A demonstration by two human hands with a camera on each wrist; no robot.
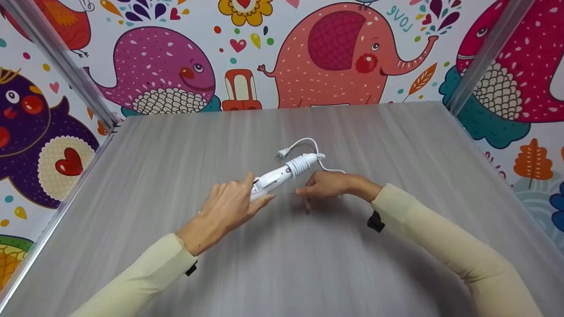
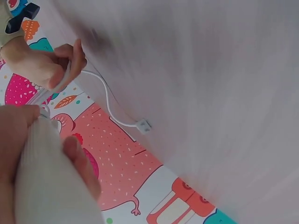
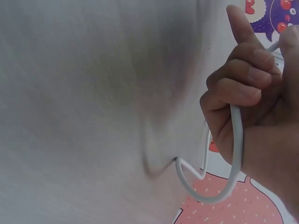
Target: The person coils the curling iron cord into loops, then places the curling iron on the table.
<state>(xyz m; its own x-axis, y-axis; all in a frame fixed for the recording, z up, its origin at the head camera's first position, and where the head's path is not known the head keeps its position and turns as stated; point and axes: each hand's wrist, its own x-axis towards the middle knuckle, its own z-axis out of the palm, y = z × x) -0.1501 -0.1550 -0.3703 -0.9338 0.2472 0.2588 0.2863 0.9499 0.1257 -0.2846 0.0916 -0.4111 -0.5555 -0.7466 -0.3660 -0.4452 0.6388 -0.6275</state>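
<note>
A white hair straightener (image 1: 274,178) is tilted up to the right above the table, with its white cord (image 1: 299,164) wound in several coils round the narrow end. My left hand (image 1: 227,204) grips its wide end, thumb along the near side. Just right of the coils, my right hand (image 1: 328,182) holds a stretch of the cord. In the right wrist view, curled fingers (image 3: 240,81) close over this cord while the index finger points out, and a loop hangs below the palm. The plug (image 1: 283,153) lies on the table beyond the straightener, also visible in the left wrist view.
The grey wood-grain table (image 1: 176,145) spans the space under both hands. Cartoon-printed walls (image 1: 246,44) stand at the back and sides, with metal posts (image 1: 489,57) at the rear corners. Black straps (image 1: 376,221) sit at both sleeve cuffs.
</note>
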